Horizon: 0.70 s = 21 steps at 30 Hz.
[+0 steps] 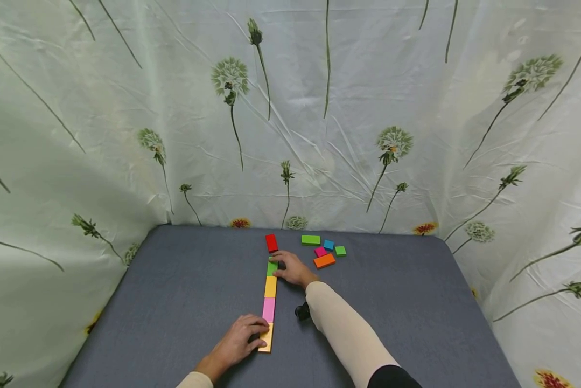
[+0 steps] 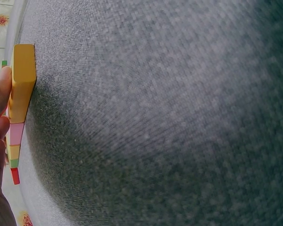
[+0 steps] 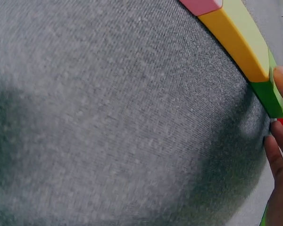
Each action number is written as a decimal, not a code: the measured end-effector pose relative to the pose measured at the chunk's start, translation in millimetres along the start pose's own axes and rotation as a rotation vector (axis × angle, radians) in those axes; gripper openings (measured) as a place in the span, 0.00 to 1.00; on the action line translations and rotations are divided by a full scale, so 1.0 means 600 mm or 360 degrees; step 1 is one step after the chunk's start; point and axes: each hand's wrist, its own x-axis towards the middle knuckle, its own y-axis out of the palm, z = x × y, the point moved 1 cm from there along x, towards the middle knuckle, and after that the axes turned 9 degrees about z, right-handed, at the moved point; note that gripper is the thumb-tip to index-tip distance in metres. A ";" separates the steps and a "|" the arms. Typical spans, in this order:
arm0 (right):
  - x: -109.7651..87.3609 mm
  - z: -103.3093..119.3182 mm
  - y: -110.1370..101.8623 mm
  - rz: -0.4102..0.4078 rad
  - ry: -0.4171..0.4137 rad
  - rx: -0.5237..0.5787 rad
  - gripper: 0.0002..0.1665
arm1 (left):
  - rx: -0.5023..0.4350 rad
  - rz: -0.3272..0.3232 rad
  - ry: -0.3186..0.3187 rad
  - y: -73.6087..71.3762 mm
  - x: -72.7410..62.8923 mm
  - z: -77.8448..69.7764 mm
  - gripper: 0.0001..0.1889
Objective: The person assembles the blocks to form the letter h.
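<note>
A straight row of flat blocks runs up the table: a yellow-orange block (image 1: 266,342) nearest, then a pink block (image 1: 268,310), a yellow block (image 1: 270,286) and a green block (image 1: 272,268). My left hand (image 1: 237,339) reaches in from the left, its thumb and fingertips resting on the yellow-orange block. At the far end my right hand (image 1: 294,268) pinches the green block, thumb near the yellow joint and a finger at the far end; the right wrist view shows this green block (image 3: 269,99) partly covered. Beyond it lies a red block (image 1: 271,243), slightly tilted.
Right of the red block lie loose blocks: a long green one (image 1: 310,240), a blue one (image 1: 328,245), a small green one (image 1: 340,251), a magenta one (image 1: 320,251) and an orange one (image 1: 324,261). A flower-printed curtain (image 1: 319,134) surrounds the grey table (image 1: 188,280).
</note>
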 end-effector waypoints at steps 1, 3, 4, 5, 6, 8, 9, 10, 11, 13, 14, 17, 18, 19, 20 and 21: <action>-0.002 -0.001 -0.001 -0.0023 -0.0006 0.0024 0.23 | 0.0006 -0.0004 0.0001 0.000 0.001 0.000 0.12; -0.008 -0.004 -0.003 -0.0077 -0.0015 0.0065 0.23 | 0.0022 -0.0008 0.0005 0.001 0.001 0.000 0.13; -0.012 -0.006 -0.004 -0.0107 -0.0025 0.0076 0.23 | 0.0023 -0.0010 0.0012 0.002 0.002 0.000 0.13; -0.016 -0.008 -0.005 -0.0133 -0.0028 0.0077 0.23 | 0.0023 -0.0013 0.0021 0.002 0.002 -0.001 0.13; -0.021 -0.011 -0.006 -0.0159 -0.0029 0.0072 0.23 | 0.0024 -0.0016 0.0029 0.003 0.001 -0.001 0.13; -0.031 -0.016 -0.008 -0.0211 -0.0018 0.0076 0.22 | 0.0016 -0.0028 0.0052 0.003 0.001 -0.002 0.13; -0.036 -0.019 -0.009 -0.0248 -0.0016 0.0080 0.23 | 0.0014 -0.0037 0.0061 0.004 0.001 -0.002 0.13; -0.041 -0.022 -0.010 -0.0287 0.0001 0.0093 0.23 | 0.0014 -0.0037 0.0061 0.005 0.001 -0.001 0.13; -0.046 -0.025 -0.012 -0.0332 0.0018 0.0106 0.23 | 0.0016 -0.0040 0.0059 0.006 0.001 -0.001 0.12; -0.056 -0.032 -0.015 -0.0445 0.0045 0.0141 0.23 | 0.0020 -0.0048 0.0057 0.007 0.001 0.000 0.13; -0.061 -0.037 -0.017 -0.0507 0.0058 0.0151 0.22 | 0.0024 -0.0056 0.0061 0.008 0.002 0.001 0.13; -0.078 -0.052 -0.021 -0.0685 0.0106 0.0196 0.21 | 0.0043 -0.0100 0.0099 0.009 0.003 0.002 0.13; -0.084 -0.058 -0.023 -0.0743 0.0119 0.0202 0.21 | 0.0051 -0.0122 0.0120 0.010 0.003 0.003 0.13; -0.091 -0.064 -0.024 -0.0799 0.0131 0.0194 0.20 | 0.0059 -0.0147 0.0145 0.010 0.003 0.003 0.13; -0.097 -0.069 -0.024 -0.0847 0.0141 0.0199 0.20 | 0.0064 -0.0171 0.0166 0.010 0.003 0.003 0.13; -0.103 -0.075 -0.025 -0.0894 0.0151 0.0200 0.20 | 0.0072 -0.0189 0.0183 0.010 0.002 0.004 0.13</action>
